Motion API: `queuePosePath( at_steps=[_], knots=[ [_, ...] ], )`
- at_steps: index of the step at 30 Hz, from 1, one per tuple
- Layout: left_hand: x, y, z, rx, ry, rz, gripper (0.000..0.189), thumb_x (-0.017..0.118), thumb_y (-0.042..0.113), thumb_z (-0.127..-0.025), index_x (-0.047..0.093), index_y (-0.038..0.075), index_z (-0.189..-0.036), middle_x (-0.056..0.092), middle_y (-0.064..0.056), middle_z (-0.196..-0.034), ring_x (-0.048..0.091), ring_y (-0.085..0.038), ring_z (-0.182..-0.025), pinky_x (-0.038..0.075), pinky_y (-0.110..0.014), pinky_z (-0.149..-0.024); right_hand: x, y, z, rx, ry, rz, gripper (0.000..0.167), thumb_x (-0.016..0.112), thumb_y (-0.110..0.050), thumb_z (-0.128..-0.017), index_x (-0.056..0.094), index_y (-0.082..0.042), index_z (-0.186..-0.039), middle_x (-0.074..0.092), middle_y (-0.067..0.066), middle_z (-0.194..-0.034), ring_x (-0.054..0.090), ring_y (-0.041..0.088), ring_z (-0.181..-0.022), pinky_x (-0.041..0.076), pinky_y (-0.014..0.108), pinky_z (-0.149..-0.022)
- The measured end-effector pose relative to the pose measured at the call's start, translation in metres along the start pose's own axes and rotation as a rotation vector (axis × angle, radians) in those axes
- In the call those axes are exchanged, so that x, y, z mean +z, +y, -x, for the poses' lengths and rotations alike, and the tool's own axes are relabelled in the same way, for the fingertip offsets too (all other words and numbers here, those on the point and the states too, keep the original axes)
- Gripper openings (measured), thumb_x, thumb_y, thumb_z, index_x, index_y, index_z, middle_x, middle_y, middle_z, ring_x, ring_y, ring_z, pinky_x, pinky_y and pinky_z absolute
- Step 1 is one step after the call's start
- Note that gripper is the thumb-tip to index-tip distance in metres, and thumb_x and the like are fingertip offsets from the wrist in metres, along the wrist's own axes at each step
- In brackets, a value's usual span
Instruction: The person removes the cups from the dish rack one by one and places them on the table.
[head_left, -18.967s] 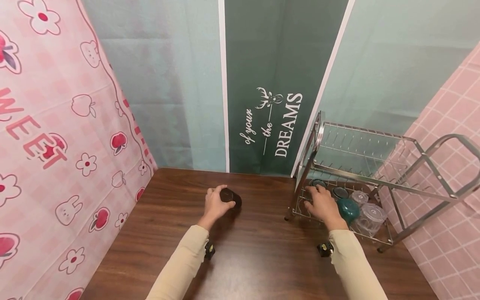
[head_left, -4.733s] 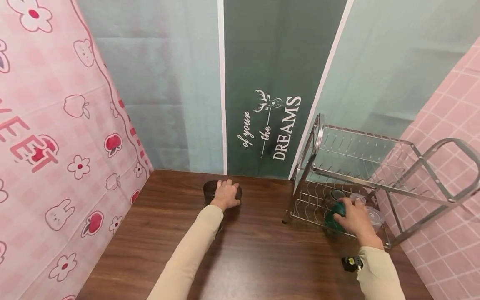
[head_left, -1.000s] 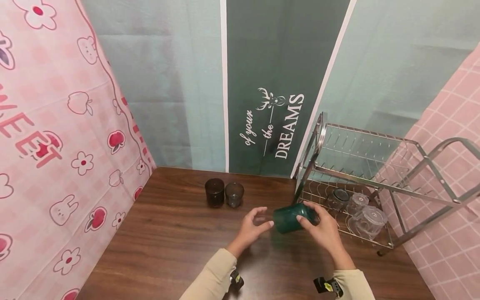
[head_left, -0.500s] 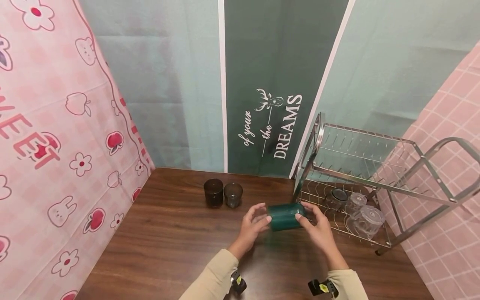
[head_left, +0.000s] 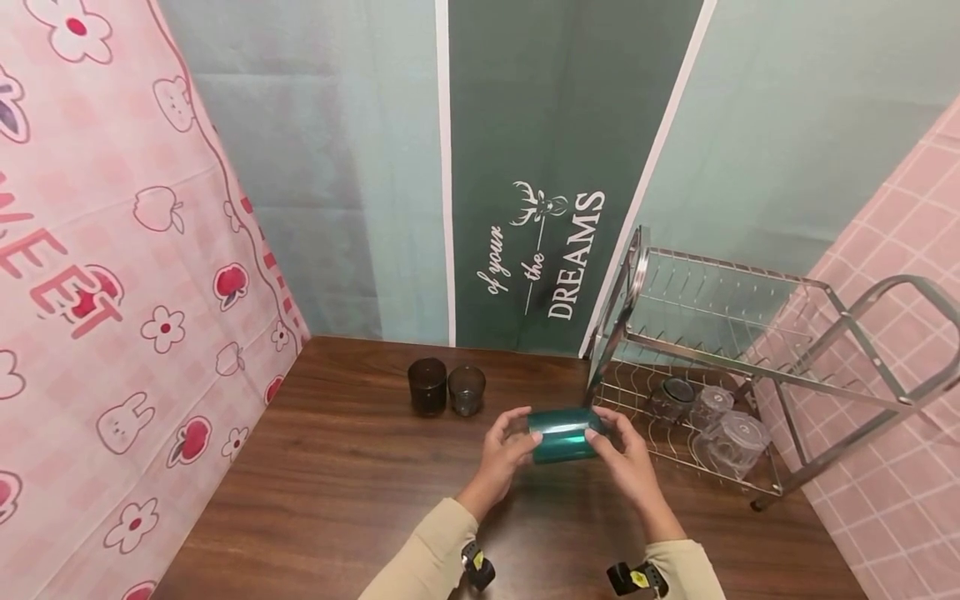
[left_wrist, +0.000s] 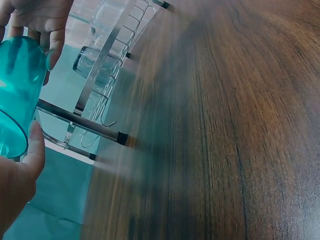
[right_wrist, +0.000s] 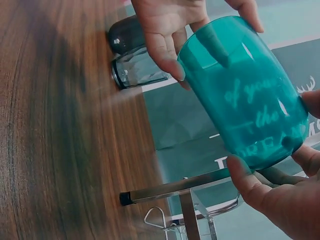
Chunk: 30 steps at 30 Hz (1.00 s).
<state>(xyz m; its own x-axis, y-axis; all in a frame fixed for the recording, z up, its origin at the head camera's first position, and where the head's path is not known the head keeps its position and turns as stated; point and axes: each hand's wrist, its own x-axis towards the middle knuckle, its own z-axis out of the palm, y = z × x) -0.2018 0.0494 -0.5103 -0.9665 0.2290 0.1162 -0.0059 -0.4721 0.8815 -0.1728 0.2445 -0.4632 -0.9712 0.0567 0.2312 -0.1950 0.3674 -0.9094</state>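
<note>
A teal see-through glass is held on its side above the table. My left hand grips it at the open rim, with the thumb on the near side and the fingers beyond. At the base end my right hand grips it likewise. In the right wrist view, wall lettering shows through the teal glass. A dark tumbler and a smaller grey glass stand side by side on the table, behind and left of my hands.
To the right stands a two-tier metal dish rack. Its lower tier carries a dark glass, a small clear glass and a larger clear mug. Fabric-covered walls border the wooden table at the back and sides.
Several seconds ago the teal glass was in the rack under my right hand. It has since come left over the table, and my left hand has left the dark glasses and taken its rim.
</note>
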Motion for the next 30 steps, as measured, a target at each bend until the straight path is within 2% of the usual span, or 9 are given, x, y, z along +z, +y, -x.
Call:
queuePosePath(
  at_steps=[7, 12, 18, 22, 25, 30],
  knots=[
    [0.002, 0.007, 0.004, 0.062, 0.002, -0.003, 0.047, 0.066, 0.003, -0.082, 0.048, -0.004, -0.125, 0.051, -0.012, -0.111, 0.056, -0.02, -0.092, 0.049, -0.031, -0.065, -0.004, -0.001, 0.001, -0.085, -0.035, -0.01, 0.042, 0.057, -0.01, -0.093, 0.045, 0.001, -0.131, 0.051, 0.022, -0.123, 0.047, 0.014, -0.11, 0.037, 0.014, -0.084],
    [-0.001, 0.008, 0.002, 0.057, 0.016, -0.018, 0.045, 0.064, 0.0, -0.082, 0.05, 0.0, -0.125, 0.05, -0.014, -0.113, 0.055, -0.023, -0.097, 0.049, -0.03, -0.067, -0.005, -0.003, 0.0, -0.092, -0.027, -0.009, 0.039, 0.057, -0.009, -0.093, 0.047, 0.002, -0.128, 0.053, 0.021, -0.121, 0.05, 0.008, -0.106, 0.038, 0.016, -0.084],
    [0.003, 0.028, 0.011, 0.047, 0.012, -0.07, 0.046, 0.062, -0.004, -0.083, 0.046, -0.009, -0.125, 0.049, -0.017, -0.114, 0.053, -0.024, -0.097, 0.049, -0.034, -0.07, -0.005, -0.004, 0.003, -0.109, -0.024, 0.015, 0.035, 0.057, -0.009, -0.093, 0.05, 0.004, -0.125, 0.055, 0.02, -0.12, 0.052, 0.019, -0.105, 0.038, 0.015, -0.082],
    [0.005, 0.037, 0.014, 0.075, 0.0, -0.106, 0.044, 0.063, -0.002, -0.082, 0.048, -0.007, -0.124, 0.048, -0.021, -0.116, 0.053, -0.029, -0.099, 0.049, -0.031, -0.071, -0.008, -0.004, 0.003, -0.118, -0.034, 0.032, 0.036, 0.057, -0.008, -0.092, 0.049, 0.003, -0.126, 0.055, 0.02, -0.12, 0.051, 0.03, -0.107, 0.038, 0.017, -0.082],
    [0.002, 0.042, 0.012, 0.135, -0.029, -0.2, 0.044, 0.064, -0.002, -0.081, 0.049, -0.008, -0.122, 0.048, -0.026, -0.117, 0.05, -0.036, -0.103, 0.047, -0.037, -0.078, -0.011, -0.004, 0.003, -0.12, -0.063, 0.078, 0.038, 0.059, -0.009, -0.092, 0.049, 0.002, -0.127, 0.055, 0.019, -0.121, 0.052, 0.033, -0.108, 0.042, 0.026, -0.085],
    [-0.007, 0.051, 0.009, 0.221, -0.093, -0.358, 0.045, 0.067, -0.003, -0.08, 0.051, -0.008, -0.121, 0.048, -0.029, -0.121, 0.046, -0.045, -0.106, 0.047, -0.046, -0.08, -0.018, -0.004, 0.004, -0.139, -0.138, 0.21, 0.041, 0.063, -0.008, -0.088, 0.05, 0.006, -0.124, 0.055, 0.02, -0.12, 0.054, 0.035, -0.106, 0.044, 0.05, -0.084]
  ],
)
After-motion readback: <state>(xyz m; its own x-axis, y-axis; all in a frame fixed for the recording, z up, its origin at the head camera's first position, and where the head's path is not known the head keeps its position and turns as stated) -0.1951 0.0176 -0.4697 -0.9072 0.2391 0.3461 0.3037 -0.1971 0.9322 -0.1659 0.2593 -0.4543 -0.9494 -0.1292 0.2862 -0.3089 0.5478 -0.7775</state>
